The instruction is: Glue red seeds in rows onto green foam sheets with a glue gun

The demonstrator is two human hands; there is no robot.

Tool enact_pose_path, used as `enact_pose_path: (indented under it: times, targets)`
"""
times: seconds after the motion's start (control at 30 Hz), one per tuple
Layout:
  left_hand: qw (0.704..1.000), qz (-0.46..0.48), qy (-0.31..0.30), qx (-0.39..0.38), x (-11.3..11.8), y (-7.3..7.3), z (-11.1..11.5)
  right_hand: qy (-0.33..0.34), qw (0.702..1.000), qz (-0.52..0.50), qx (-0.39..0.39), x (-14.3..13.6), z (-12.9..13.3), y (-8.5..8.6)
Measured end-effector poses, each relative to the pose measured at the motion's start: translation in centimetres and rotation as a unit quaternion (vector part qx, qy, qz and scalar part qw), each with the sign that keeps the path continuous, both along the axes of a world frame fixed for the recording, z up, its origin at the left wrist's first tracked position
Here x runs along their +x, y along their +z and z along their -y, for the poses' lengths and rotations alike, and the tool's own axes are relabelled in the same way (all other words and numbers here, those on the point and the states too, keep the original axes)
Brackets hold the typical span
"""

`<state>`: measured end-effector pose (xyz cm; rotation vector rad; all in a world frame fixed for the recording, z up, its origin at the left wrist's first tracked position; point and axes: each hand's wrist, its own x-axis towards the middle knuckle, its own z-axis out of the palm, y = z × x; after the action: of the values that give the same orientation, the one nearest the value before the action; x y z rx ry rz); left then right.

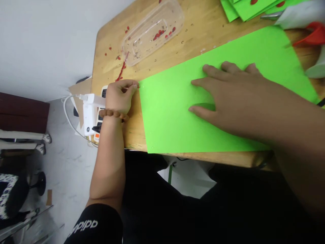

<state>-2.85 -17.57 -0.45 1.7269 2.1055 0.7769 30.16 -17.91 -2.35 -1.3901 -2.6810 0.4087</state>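
A bright green sheet (167, 115) lies flat along the front of the wooden table. My right hand (236, 91) rests on it with fingers spread, holding nothing. At the sheet's upper left corner, my left hand (120, 95) is closed in a pinch, thumb against forefinger. A tiny red piece shows at those fingertips, mostly hidden. Behind the sheet sits a clear plastic tray (146, 20) with several small red pieces (158, 35) and dark specks in it. A red strand (121, 72) of similar pieces lies between the tray and my left hand.
A white power strip (103, 91) and a white charger (90, 117) with its cable stand at the table's left edge. More green sheets (250, 10) with red spots are stacked at the back right. Nearby are a blurred white tool (299, 15) and a red object (313, 35).
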Motion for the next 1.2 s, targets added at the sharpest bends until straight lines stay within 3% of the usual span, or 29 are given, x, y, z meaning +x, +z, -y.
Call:
enact_pose_path:
  times: [1.2]
  targets:
    - [0.999, 0.003, -0.034, 0.026, 0.3, -1.4, -0.3, -0.004, 1.000, 0.005, -0.013, -0.3, 0.1, 0.3]
